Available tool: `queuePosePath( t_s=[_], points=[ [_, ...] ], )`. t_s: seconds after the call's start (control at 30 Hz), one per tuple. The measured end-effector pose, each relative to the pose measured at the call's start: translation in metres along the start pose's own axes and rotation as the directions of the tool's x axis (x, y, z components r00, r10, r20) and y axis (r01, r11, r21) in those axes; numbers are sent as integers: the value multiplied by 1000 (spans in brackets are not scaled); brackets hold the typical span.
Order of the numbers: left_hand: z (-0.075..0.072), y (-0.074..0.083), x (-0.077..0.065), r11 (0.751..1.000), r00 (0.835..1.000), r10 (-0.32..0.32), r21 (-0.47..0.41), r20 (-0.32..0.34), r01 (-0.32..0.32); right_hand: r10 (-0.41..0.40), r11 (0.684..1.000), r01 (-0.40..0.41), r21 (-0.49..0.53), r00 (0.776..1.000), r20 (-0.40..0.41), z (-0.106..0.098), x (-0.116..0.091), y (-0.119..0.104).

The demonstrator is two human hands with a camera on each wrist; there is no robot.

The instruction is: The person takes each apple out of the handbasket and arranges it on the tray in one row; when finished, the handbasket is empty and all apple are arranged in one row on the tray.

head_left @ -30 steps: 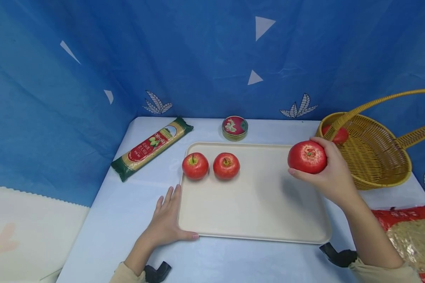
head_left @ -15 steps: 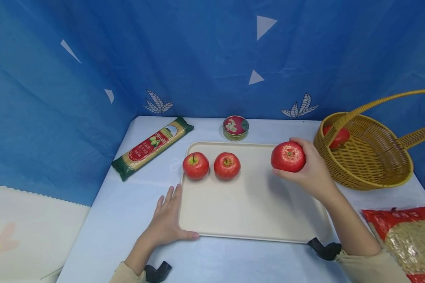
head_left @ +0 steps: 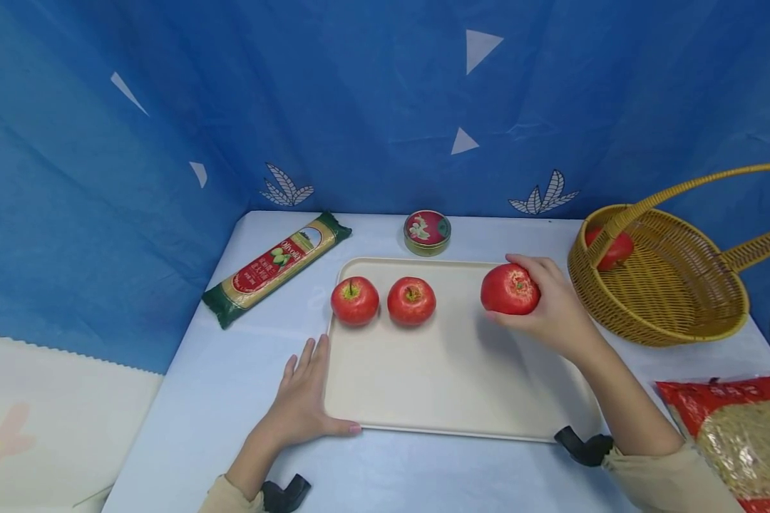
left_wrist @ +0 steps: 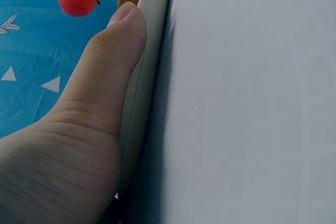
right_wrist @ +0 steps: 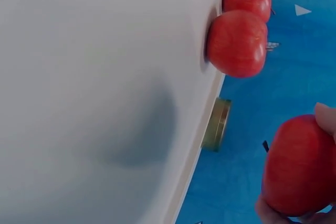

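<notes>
My right hand [head_left: 548, 310] grips a red apple [head_left: 509, 289] above the right part of a cream tray [head_left: 449, 385]; in the right wrist view that apple [right_wrist: 298, 169] hangs apart from the tray, its shadow falling on the surface. Two more apples, one at the left edge [head_left: 354, 301] and one beside it [head_left: 411, 301], stand stem up on the tray. At the tray's near left corner rests my left hand [head_left: 304, 399], fingers spread along the left side and thumb along the front rim. The left wrist view shows that thumb [left_wrist: 105, 66] straight against the rim.
A wicker basket [head_left: 674, 313] with a tall handle stands right of the tray, a red fruit [head_left: 612, 249] inside. Behind the tray is a round tin [head_left: 427, 232]. A pasta packet [head_left: 276, 267] lies at the left, a red-ended bag [head_left: 738, 434] at the near right.
My right hand has carried the apple leftward from beside the basket to over the tray, and the apple has tilted slightly. My left hand has stayed in place.
</notes>
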State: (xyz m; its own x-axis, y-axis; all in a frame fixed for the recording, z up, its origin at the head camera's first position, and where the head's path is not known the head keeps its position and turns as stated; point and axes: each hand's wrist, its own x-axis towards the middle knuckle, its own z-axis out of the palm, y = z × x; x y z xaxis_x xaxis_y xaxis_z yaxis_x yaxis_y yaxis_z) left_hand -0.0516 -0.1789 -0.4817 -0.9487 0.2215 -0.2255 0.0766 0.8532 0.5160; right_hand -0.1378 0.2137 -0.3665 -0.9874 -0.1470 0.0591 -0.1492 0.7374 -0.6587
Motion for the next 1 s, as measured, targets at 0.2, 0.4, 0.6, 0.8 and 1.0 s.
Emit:
queuePosePath(
  t_s=[0.2, 0.4, 0.6, 0.8, 1.0],
  points=[
    [0, 1, 0, 1000, 1000, 0, -1, -2, 0, 21, 999, -20, -31, 1000, 16, 2, 4, -1],
    [0, 1, 1, 1000, 1000, -4, 2, 17, 3, 66, 997, -64, -33, 997, 37, 2, 6, 1],
    [-2, 1, 0, 1000, 1000, -7, 10, 28, 7, 69, 989, -79, 129, 995, 78, 4, 9, 9],
    [-2, 1, 0, 1000, 999, -9, 10, 32, 8, 70, 987, -82, 141, 994, 89, 9, 11, 16],
    [-2, 0, 0, 1000, 1000, -3, 3, 28, 3, 77, 983, -98, 156, 988, 134, 13, 13, 18]
  ],
)
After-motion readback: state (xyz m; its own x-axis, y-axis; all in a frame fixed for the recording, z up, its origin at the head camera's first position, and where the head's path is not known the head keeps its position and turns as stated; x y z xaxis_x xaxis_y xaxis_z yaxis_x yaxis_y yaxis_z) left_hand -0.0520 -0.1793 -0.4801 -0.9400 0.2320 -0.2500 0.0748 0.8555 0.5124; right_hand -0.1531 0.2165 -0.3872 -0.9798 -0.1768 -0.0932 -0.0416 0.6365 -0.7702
